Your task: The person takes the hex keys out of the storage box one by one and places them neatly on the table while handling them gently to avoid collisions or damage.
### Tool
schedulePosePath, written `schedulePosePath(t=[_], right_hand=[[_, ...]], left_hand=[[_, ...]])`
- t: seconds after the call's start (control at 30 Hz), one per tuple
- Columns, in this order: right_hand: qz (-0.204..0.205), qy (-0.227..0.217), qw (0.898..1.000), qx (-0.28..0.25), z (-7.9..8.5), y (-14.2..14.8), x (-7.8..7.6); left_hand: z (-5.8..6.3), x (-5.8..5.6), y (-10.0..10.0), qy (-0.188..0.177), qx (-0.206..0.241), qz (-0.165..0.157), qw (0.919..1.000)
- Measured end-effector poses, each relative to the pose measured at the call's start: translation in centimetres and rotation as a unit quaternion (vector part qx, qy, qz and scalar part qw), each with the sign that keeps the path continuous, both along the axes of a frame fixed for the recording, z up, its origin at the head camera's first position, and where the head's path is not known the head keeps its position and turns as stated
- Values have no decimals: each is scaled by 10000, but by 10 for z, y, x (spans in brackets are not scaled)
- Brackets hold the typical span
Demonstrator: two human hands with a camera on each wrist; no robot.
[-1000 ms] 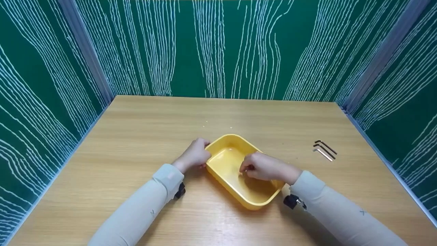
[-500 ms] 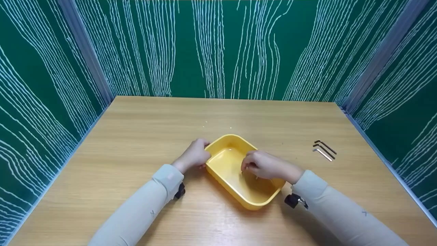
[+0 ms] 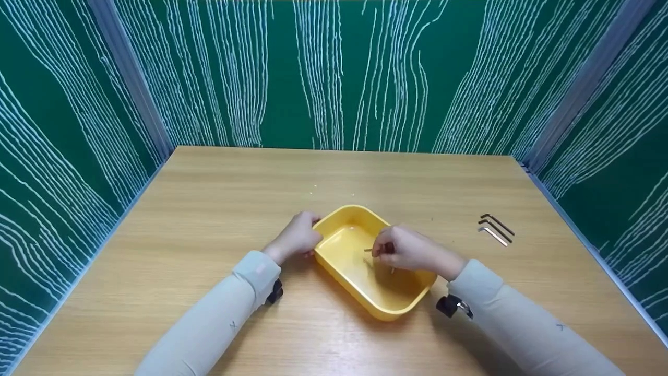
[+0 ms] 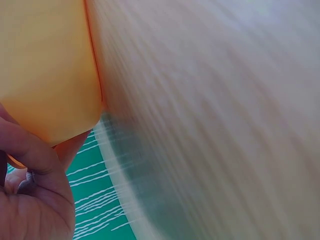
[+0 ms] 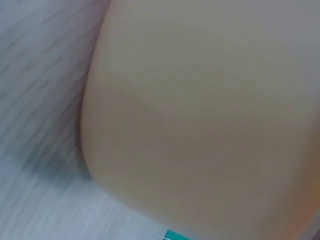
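My left hand [image 3: 298, 236] grips the upper left corner of a yellow plastic tub [image 3: 342, 282]; in the left wrist view its curled fingers [image 4: 25, 150] lie against the tub's wall [image 4: 55, 75]. Inside the tub, my right hand [image 3: 409, 250] pinches a thin rod [image 3: 368, 250], whose short brownish end sticks out to the left of the fingertips. It is thin like the hex keys on the table, but most of it is hidden in the fingers. A small pale sliver [image 3: 392, 270] shows below the hand. The right wrist view holds only the tub's outer wall [image 5: 200, 125].
Three L-shaped hex keys [image 3: 496, 230] lie side by side on the wooden table [image 3: 235, 183], to the right of the tub. A few tiny pale specks [image 3: 311, 192] dot the table behind it. Green panels [image 3: 302, 78] with white wavy lines stand around the table.
My right hand has lifted slightly and shifted a little right within the tub, and the rod's end now shows at its fingertips. The left hand and the tub stay put.
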State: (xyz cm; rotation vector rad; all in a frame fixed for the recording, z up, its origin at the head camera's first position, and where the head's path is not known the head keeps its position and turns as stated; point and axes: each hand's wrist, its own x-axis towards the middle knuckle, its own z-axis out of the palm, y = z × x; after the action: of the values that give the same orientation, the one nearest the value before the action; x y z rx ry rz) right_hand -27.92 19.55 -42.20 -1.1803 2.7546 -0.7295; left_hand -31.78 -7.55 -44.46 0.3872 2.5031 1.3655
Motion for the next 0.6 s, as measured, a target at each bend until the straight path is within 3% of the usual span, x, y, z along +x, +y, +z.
schedulePosePath(t=[0.1,0.37,0.6], right_hand=[[-37,25,10000,-88,1,2,-2],[-611,-413,9972,-89,9,5,1],[-391,-379,9982,-239,13,11,0]], left_hand=[[0,0,0,3,-20,-3,10000],[1,-1,0,-28,-108,13,9999],[0,-2,0,-29,-44,-7,10000]])
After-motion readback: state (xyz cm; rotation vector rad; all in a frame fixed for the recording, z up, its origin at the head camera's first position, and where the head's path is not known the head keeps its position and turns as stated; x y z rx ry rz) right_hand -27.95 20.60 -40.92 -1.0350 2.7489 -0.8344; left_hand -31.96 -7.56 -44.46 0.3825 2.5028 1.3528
